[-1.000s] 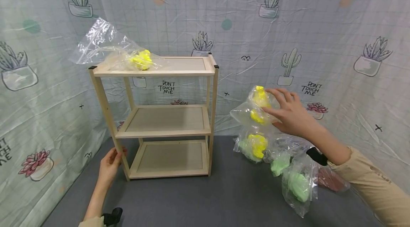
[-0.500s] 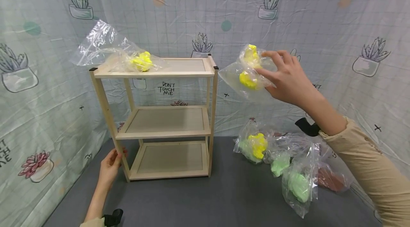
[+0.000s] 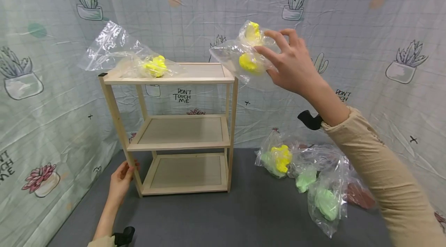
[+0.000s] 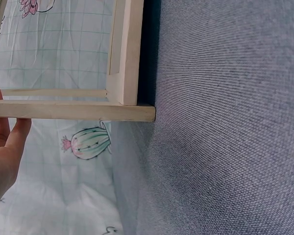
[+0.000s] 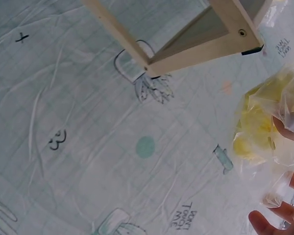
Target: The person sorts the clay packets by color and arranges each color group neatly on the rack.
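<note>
A wooden three-tier shelf stands on the dark table. My left hand grips its front left post low down, with fingers and thumb on either side of the post in the left wrist view. Up by the shelf's top right corner, my right hand pinches a clear plastic bag with bright yellow lumps inside. The right wrist view shows the same bagged yellow contents beside the fingers. Another clear zip bag with a yellow lump lies on the top tier, its empty end sticking out leftward.
Right of the shelf, several clear bags lie heaped on the table. They hold a yellow lump, pale green lumps and a reddish-brown one. A cactus-print cloth hangs behind and at both sides.
My right hand has lifted the bag with yellow lumps from above the heap, up and leftward to the shelf's top right corner. The left hand stays on the post.
</note>
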A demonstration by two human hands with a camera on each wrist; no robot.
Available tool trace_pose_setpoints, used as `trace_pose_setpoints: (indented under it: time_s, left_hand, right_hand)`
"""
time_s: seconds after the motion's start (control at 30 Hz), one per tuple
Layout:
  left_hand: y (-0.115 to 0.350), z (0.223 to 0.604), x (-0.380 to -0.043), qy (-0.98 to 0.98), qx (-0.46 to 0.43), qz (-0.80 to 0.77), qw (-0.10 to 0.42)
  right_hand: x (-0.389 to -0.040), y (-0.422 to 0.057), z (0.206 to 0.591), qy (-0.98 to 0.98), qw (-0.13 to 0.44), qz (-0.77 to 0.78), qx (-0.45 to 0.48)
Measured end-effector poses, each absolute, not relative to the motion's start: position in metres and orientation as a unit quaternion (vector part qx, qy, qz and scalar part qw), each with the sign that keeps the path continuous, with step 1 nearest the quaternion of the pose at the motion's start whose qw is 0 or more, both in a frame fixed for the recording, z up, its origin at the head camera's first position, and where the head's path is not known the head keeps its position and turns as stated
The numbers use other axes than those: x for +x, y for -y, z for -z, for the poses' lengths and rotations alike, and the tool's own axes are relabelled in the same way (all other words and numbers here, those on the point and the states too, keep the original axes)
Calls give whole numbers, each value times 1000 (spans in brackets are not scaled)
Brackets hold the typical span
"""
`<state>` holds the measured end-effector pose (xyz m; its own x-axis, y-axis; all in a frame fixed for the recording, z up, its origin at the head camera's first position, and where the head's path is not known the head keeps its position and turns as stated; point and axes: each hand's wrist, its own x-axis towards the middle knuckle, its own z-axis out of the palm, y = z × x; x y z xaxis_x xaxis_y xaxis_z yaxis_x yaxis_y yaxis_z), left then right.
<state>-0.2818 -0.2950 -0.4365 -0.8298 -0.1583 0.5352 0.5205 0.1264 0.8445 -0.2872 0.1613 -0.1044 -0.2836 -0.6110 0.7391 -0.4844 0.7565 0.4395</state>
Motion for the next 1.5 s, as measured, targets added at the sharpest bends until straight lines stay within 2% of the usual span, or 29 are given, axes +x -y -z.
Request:
trace_pose_setpoints:
  time_s: [0.57,1.03,1.33,1.5]
  left_hand:
    - [294,440,-287,708,-117,646,259]
    - [293,440,-288,703,-129,645,269]
    - [294,439,-284,699,-122,649,275]
    - [295,439,-284,702,-120,646,273]
  right_hand:
    - [-308,-92,94,818,448,9,360]
    - [-312,-78,111,820,426,70,375]
    - [-305,-81,127,855,349,52,379]
    - [-306,-77,140,866,327,23,377]
